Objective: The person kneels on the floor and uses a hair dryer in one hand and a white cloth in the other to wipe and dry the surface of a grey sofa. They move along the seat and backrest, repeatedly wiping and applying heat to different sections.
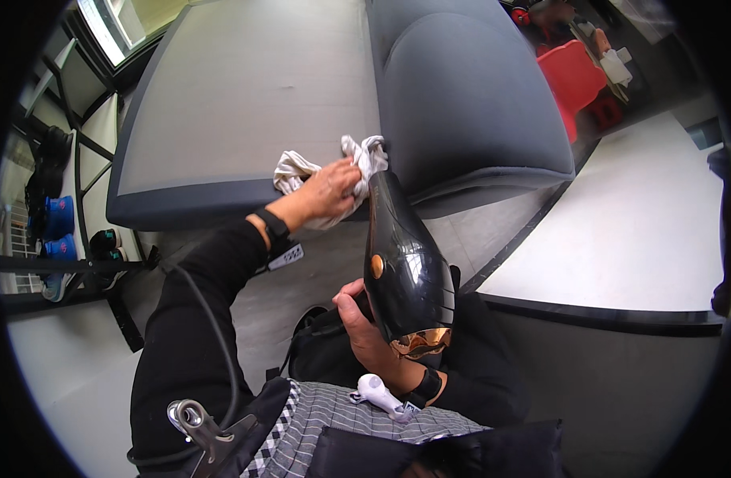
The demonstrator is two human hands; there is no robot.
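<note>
My left hand (329,188) grips a crumpled white cloth (365,156) at the front edge of a grey upholstered seat (252,101), close to its dark padded bolster (473,101). Part of the cloth spreads out to the left of the hand, and a fold hangs over the edge. A glossy black hair dryer (410,263) with copper-coloured trim is in my right hand (368,340). Its nozzle points away from me, right beside the cloth. The dryer's body hides its handle and most of my right fingers.
On the left stands a black-framed rack (84,137) with shoes (59,218). A white-topped table (610,221) is close on my right, and a red chair (572,80) stands beyond it. A grey cable (213,316) runs along my left sleeve to a metal clip (207,433).
</note>
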